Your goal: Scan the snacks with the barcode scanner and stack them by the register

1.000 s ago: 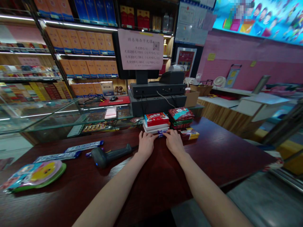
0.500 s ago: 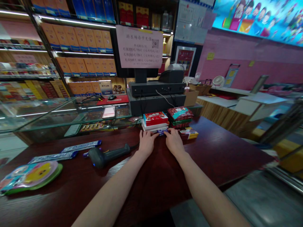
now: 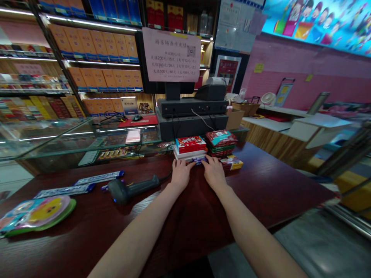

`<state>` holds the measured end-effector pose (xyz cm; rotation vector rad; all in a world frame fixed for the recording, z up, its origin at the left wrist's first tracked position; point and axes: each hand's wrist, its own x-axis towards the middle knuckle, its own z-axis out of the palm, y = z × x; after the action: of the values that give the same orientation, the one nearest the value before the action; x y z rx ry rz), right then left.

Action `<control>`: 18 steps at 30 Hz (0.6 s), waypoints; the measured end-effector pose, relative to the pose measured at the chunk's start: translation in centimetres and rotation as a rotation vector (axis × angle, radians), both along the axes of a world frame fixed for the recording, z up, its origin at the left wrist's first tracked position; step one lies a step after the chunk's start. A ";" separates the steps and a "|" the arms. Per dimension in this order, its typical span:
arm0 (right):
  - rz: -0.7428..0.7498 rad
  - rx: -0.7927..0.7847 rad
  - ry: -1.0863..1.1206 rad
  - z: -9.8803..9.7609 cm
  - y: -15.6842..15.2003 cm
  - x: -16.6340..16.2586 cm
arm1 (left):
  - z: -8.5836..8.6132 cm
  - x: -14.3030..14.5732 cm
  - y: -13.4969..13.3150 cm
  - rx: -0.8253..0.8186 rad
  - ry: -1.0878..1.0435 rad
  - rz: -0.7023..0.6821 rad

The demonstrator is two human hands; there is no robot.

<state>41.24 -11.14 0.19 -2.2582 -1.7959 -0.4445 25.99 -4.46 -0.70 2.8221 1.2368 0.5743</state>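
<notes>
My left hand [image 3: 181, 173] and my right hand [image 3: 214, 172] rest at the front of a stack of red-and-white packs [image 3: 190, 144]. Between them lie small blue-purple packets [image 3: 199, 160]. The left thumb presses one end of these packets and the right hand's fingers press the other, while the hands themselves stay apart. Part of the packets is hidden behind the fingers. Just beyond my right hand stands a pile of dark red and green bags [image 3: 220, 139]. Yellow-and-red packs [image 3: 232, 162] lie to the right of that hand.
A black barcode scanner [image 3: 131, 188] lies left of my hands on the dark wooden counter [image 3: 185, 235]. Farther left are long blue-and-white packets [image 3: 65, 190] and a round toy-like package [image 3: 43, 214]. A cash-register unit [image 3: 193, 109] stands behind the stacks, beside a glass display case [image 3: 87, 141].
Both hands have shifted very slightly and remain at the blue-purple packets. The stacks and the scanner lie as before.
</notes>
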 end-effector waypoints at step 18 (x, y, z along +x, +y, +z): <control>-0.056 0.044 -0.018 0.0 -0.2 -0.1 | 0.6 0.7 -0.6 -0.021 0.016 0.008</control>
<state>41.17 -11.34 0.23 -2.2867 -1.7174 -0.5117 26.68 -5.01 -0.06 2.8115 1.2498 0.5376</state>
